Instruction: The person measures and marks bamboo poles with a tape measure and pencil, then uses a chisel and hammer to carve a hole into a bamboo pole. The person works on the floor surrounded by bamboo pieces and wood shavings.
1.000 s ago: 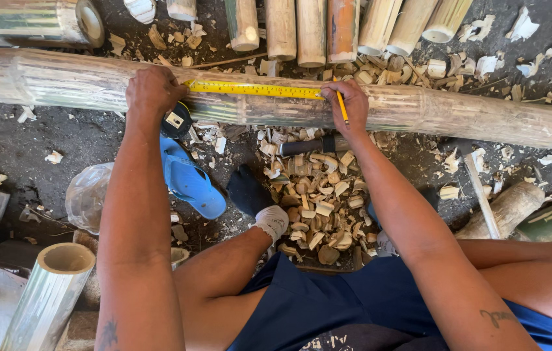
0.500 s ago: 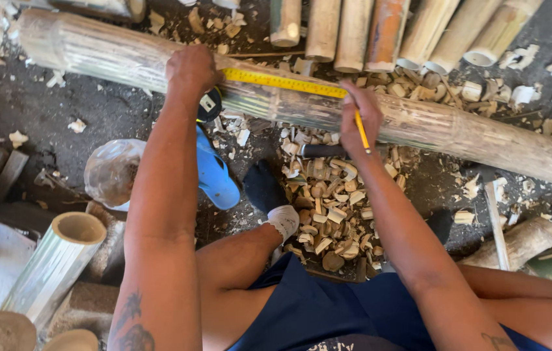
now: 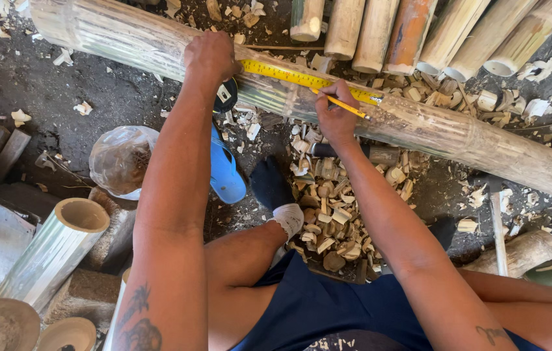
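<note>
A long pale bamboo pole [image 3: 458, 133] lies across the dark ground from upper left to right. Along its top runs a yellow tape measure [image 3: 289, 75]. My left hand [image 3: 209, 55] presses the tape's case end against the pole. My right hand [image 3: 336, 112] grips a yellow pencil [image 3: 349, 108] with its tip on the pole, next to the tape's far end. A dark-handled tool [image 3: 354, 153] lies on the ground just under my right wrist.
Several cut bamboo sections [image 3: 412, 29] lean side by side behind the pole. A heap of bamboo offcuts [image 3: 337, 218] lies between my legs. There is a blue sandal [image 3: 225, 172], a clear plastic bag [image 3: 120, 159], and bamboo tubes [image 3: 54, 250] at lower left.
The view has swung so the pole sits more diagonal. Both hands stay on the pole, and the pencil now lies flatter along it beside the tape.
</note>
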